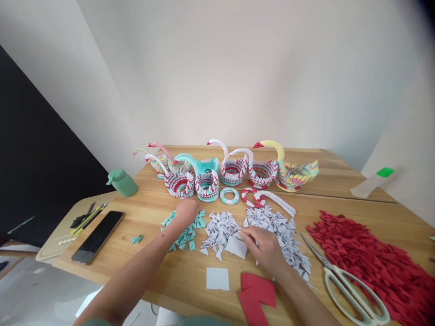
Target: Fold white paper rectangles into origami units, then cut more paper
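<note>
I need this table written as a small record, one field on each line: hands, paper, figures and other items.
left hand: over the teal pieces; its grip is hidden
right hand: fingers at the edge of a white square
loose pieces: also white pieces and red pieces
flat paper: another white square, red sheets
figures: swan figures with curved necks, behind two rings
other items: scissors beside the red pieces; phone at left
</note>
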`<state>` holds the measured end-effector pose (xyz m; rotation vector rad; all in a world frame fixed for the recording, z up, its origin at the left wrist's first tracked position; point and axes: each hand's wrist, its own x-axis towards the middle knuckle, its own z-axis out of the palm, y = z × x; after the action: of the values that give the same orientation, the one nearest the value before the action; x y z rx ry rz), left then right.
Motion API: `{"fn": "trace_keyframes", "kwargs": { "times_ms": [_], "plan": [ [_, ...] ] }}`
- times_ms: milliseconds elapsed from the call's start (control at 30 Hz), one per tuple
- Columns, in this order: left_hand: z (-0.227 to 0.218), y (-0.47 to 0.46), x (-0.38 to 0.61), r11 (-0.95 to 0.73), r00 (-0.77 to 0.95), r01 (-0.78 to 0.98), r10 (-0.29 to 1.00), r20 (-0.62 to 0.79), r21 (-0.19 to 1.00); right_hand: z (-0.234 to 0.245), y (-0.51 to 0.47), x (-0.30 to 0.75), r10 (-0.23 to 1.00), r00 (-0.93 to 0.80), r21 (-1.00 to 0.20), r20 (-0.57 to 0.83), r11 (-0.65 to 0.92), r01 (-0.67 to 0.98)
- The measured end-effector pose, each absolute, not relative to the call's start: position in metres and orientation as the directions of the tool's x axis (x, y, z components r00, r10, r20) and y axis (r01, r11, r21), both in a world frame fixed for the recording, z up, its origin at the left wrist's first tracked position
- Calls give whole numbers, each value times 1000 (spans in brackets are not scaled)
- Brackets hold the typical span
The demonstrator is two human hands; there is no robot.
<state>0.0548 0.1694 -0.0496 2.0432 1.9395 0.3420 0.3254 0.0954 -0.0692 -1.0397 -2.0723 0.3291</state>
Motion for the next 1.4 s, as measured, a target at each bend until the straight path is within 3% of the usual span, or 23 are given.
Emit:
{"fn": "trace_keyframes", "kwargs": {
  "times_ms": [233, 267, 300, 333, 400, 500, 700, 800, 867, 933, 1000, 1033, 1100, 1233, 1400],
  "plan": [
    [-37, 136, 52, -86, 132, 577, 991, 11, 812, -72, 96, 325, 784, -381, -542, 491, 617, 570],
    [-37, 129, 53, -78, 145, 459, 989, 12, 885, -73, 96, 325, 786, -379, -549, 488, 614, 567],
    [-37, 122, 55, 15, 157, 95, 987, -30, 995, -74, 96, 325, 789, -378, -557, 484, 611, 563],
    [-37, 116, 57, 134, 189, -210, 978, -94, 969, -76, 96, 325, 791, -379, -563, 480, 609, 559],
    [-39, 108, 59, 282, 238, -534, 955, -179, 797, -78, 96, 325, 792, -381, -565, 478, 609, 557],
    [-40, 101, 62, 343, 280, -653, 938, -206, 675, -79, 96, 325, 788, -380, -552, 484, 612, 567],
    [-40, 96, 66, 346, 302, -648, 935, -188, 679, -79, 96, 325, 796, -376, -547, 473, 601, 583],
    [-41, 97, 58, 284, 236, -544, 955, -180, 790, -77, 96, 325, 800, -374, -557, 469, 596, 578],
    [-43, 98, 48, 173, 108, -321, 983, -145, 931, -74, 96, 323, 808, -360, -576, 466, 587, 569],
    [-44, 98, 41, 55, -65, 88, 997, -49, 995, -70, 94, 322, 826, -334, -612, 454, 562, 556],
    [-42, 95, 42, -8, -128, 208, 991, 35, 978, -66, 91, 321, 856, -293, -670, 425, 516, 534],
    [-40, 93, 47, -118, -112, 358, 979, 168, 926, -63, 90, 321, 874, -265, -703, 408, 486, 520],
    [-35, 88, 65, -290, 27, 514, 946, 323, 807, -60, 87, 320, 905, -199, -761, 377, 425, 489],
    [-27, 80, 115, -388, 298, 380, 911, 286, 840, -55, 85, 321, 924, -147, -809, 353, 380, 448],
    [-38, 85, 149, -219, 290, 312, 948, 127, 924, -57, 86, 323, 918, -161, -813, 362, 396, 426]
  ]
}}
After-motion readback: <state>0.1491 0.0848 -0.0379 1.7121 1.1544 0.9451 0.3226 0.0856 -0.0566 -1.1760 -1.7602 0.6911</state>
